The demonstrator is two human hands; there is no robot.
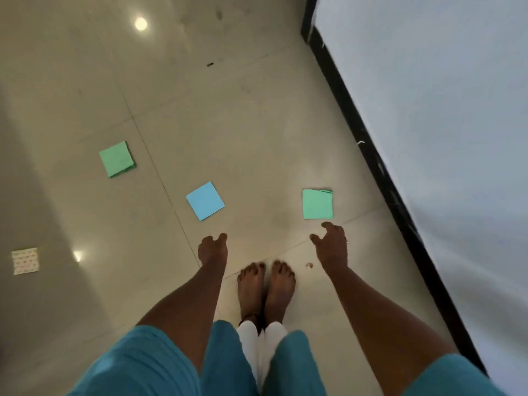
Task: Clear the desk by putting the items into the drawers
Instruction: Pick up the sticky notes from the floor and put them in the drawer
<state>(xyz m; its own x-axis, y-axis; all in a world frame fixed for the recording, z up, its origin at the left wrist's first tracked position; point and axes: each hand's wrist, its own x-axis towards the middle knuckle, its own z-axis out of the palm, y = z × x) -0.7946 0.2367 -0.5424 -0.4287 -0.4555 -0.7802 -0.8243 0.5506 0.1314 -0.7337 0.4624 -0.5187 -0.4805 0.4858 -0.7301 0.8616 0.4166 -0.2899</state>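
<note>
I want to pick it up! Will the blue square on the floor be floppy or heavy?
Probably very light: the blue square looks like thin paper or a slim pad. It lies flat on the glossy floor, so it would likely slide when pushed. Held by one corner, it might bend.

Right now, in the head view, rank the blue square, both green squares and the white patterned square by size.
Blue square and right green square: alike.
Left green square: slightly smaller, though farther away.
White patterned square: smallest, marginally; unsure at the frame edge.
</note>
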